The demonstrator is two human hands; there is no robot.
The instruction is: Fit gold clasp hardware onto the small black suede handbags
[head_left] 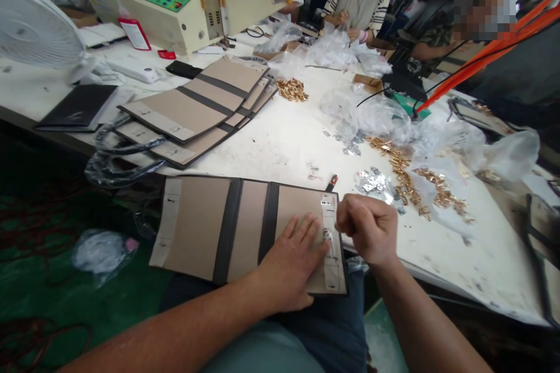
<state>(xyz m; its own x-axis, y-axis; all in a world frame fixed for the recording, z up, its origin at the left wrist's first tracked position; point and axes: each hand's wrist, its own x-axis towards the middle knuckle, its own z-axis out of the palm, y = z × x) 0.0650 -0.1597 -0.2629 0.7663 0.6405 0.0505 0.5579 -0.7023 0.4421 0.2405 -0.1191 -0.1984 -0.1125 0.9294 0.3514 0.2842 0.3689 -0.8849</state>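
Observation:
A tan cardboard panel with two dark bands lies open across my lap and the table's near edge. My left hand lies flat on its right part, fingers stretched toward a small metal piece on the pale strip at the panel's right end. My right hand is closed in a loose fist just right of that strip, fingertips pinched by the metal piece; what it holds is hidden.
A stack of similar panels lies farther back on the white table. Piles of gold fittings and clear plastic bags sit right. A cream machine, a white fan and a black booklet stand left. People sit behind.

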